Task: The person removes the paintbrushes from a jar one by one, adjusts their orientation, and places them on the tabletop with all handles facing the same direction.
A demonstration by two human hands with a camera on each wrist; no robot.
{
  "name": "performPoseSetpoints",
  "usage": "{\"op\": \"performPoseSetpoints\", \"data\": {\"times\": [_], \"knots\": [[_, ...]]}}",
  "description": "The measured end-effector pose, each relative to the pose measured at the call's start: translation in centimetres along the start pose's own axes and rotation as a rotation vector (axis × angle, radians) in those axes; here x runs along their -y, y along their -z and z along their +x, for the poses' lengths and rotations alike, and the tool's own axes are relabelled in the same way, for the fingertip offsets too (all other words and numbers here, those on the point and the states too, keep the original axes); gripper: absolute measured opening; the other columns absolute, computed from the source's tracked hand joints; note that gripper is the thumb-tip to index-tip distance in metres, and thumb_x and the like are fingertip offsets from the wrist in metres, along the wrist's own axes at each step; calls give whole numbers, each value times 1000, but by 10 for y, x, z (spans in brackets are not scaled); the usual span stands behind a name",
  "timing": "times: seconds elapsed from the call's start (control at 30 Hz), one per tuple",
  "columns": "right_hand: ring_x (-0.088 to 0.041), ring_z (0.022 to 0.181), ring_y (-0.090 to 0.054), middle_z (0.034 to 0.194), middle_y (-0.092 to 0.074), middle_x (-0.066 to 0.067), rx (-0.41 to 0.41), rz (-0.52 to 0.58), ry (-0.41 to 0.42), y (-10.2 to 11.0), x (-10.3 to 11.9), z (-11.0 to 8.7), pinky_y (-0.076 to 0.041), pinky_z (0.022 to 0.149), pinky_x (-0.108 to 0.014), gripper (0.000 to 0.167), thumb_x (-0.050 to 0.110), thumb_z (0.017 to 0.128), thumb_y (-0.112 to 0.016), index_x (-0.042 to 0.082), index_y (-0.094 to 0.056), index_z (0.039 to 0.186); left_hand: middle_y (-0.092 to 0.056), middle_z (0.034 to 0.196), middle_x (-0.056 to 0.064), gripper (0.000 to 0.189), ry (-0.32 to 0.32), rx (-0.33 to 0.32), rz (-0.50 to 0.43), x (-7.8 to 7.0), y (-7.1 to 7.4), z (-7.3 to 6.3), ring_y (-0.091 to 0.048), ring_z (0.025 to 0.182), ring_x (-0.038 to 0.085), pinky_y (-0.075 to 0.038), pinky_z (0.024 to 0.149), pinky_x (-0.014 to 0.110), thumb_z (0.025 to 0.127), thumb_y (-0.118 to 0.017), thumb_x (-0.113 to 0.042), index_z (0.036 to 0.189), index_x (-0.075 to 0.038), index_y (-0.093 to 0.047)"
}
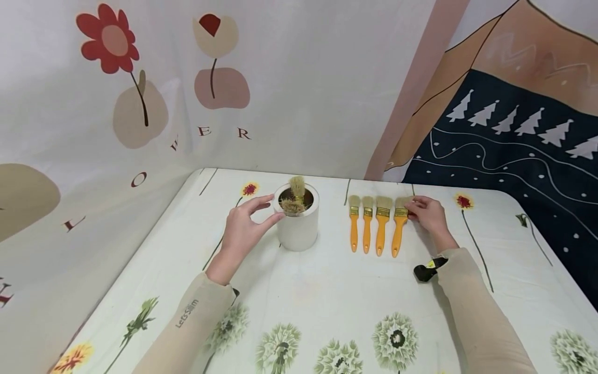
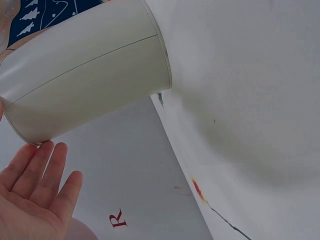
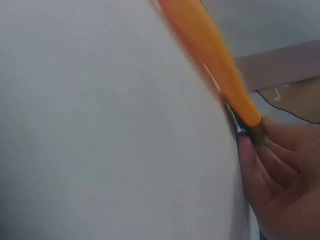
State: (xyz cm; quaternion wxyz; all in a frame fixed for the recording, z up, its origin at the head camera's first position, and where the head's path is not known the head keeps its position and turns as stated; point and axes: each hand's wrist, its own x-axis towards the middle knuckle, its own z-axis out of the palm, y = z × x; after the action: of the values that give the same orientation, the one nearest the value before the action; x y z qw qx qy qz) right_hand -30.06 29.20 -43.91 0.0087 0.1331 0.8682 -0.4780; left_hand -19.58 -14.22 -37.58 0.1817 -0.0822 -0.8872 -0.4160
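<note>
A white cylindrical container (image 1: 298, 234) stands upright, with brush bristles (image 1: 297, 186) showing at its open top. My left hand (image 1: 243, 228) holds its rim from the left, thumb in front and fingers behind. In the left wrist view, the fingertips (image 2: 46, 144) meet the container's (image 2: 90, 75) edge. To the right, several orange-handled paintbrushes (image 1: 367, 223) lie in a row, bristles away from me. My right hand (image 1: 429, 213) pinches the rightmost paintbrush (image 1: 398, 231) by its bristle end. In the right wrist view, its orange handle (image 3: 215, 55) stretches away from the fingers (image 3: 280, 160).
The table (image 1: 322, 291) has a white cloth printed with flowers. Behind it hangs a pale printed curtain (image 1: 299, 93), with a dark tree-patterned cloth (image 1: 504, 150) at the right. A black device (image 1: 424, 272) with a yellow label sits at the right sleeve.
</note>
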Motion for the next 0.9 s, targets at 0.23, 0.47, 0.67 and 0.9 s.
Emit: {"op": "performPoseSetpoints", "data": {"times": [0.23,0.47,0.67,0.9], "knots": [[-24,108,-64,138,-57,-24,-22,-20,71,3,5,-6,-51,66,-5,49,17,101,-58,2,-48,146,-72,123,10,53,-3,1,2,0,0,0,-69,113,27,-49,103,50,81,-83,-32,129,-13,-69],[-38,127,-57,142,-55,-23,-58,-6,143,8,12,-14,-56,85,-16,49,18,102,-57,2,-46,147,-73,121,10,53,-1,-4,-1,1,-1,0,-70,112,27,-48,104,50,81,-83,-34,128,-14,-69],[-37,128,-57,142,-57,-21,-80,-21,182,9,23,-19,-49,107,-43,48,22,103,-57,5,-48,146,-74,119,9,52,-2,-11,-8,2,0,0,-70,111,26,-48,105,49,81,-83,-36,127,-15,-70],[-35,130,-55,142,-58,-20,-66,19,238,5,42,-32,-44,112,-47,47,24,103,-56,6,-49,145,-74,119,8,52,-2,-13,-10,2,-1,1,-70,111,26,-48,106,48,81,-83,-36,127,-15,-70]]}}
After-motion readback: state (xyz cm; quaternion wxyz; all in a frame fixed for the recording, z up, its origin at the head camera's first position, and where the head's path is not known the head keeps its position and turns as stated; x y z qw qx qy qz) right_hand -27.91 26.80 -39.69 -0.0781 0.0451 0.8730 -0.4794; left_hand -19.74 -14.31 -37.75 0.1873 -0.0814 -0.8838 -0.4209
